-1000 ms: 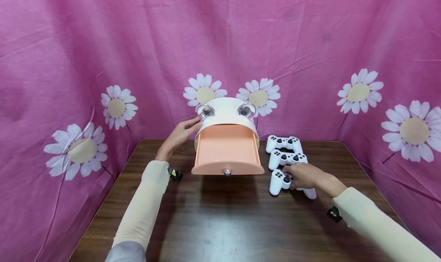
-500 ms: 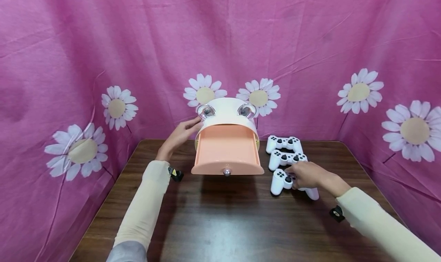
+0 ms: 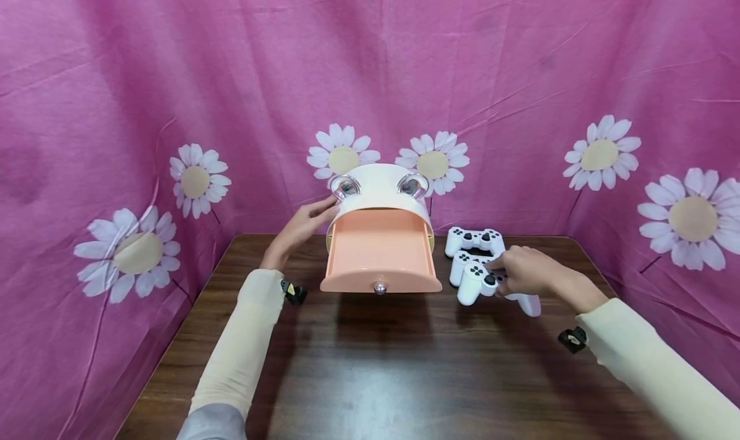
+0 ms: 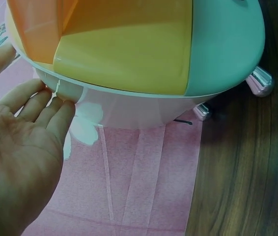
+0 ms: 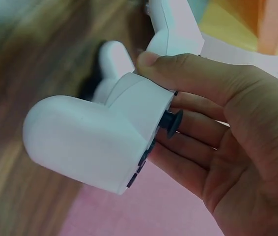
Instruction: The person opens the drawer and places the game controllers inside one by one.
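Observation:
A white-topped drawer box (image 3: 378, 189) with two shiny eye-like rings stands at the table's back middle. Its peach drawer (image 3: 380, 247) is pulled out. My left hand (image 3: 299, 229) lies along the box's left side; in the left wrist view its loosely extended fingers touch the white shell. My right hand (image 3: 528, 270) pinches a white game controller (image 3: 473, 287) by its middle, and that controller is raised above the table. In the right wrist view, the thumb lies across the controller's (image 5: 75, 137) near edge, with the fingers behind its stick side.
Two more white controllers are right of the box: a far one (image 3: 488, 237), and a nearer one (image 3: 458, 268) partly hidden by the held controller. The brown wooden table (image 3: 370, 376) ends at a pink curtain (image 3: 370, 61) printed with daisies.
My right hand has lifted the nearest controller off the table and moved it slightly away from me, over the second controller. The left hand and the drawer box look unchanged.

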### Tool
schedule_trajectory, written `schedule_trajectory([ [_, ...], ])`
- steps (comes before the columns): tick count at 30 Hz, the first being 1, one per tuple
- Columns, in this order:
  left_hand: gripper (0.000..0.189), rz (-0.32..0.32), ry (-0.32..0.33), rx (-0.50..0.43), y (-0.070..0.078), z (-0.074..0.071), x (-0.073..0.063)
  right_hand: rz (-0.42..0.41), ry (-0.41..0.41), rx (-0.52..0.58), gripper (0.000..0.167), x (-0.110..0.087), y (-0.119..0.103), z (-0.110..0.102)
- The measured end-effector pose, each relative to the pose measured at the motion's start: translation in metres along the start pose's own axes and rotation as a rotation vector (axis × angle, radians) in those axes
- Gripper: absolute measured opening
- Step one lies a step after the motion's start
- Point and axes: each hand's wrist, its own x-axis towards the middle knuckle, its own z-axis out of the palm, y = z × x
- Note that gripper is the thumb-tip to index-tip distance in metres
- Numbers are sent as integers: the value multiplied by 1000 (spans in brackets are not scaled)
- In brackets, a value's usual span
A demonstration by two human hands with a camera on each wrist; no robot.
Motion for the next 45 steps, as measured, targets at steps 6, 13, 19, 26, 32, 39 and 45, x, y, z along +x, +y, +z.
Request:
schedule_trajectory([
  [6, 70, -12, -4, -26, 0, 1, -1, 11, 11, -29, 55, 1, -4, -26],
  [13, 68, -26, -9, -48, 2, 1, -2, -9, 26, -87, 57, 2, -10, -54],
  [19, 67, -24, 6, -17, 1, 0, 0, -9, 33, -93, 59, 5, -20, -76],
  [26, 70, -32, 8, 5, 1, -1, -1, -36, 18, -80, 49, 12, -40, -96],
  [32, 70, -16, 8, 10, 2, -1, -1, -81, 4, -87, 26, 19, -56, -108],
  [39, 67, -6, 2, 3, 1, -2, 0, -111, 4, -114, 34, 31, -73, -123],
  [45, 67, 2, 9, 2, 2, -2, 0, -149, 5, -136, 38, 41, -83, -130],
])
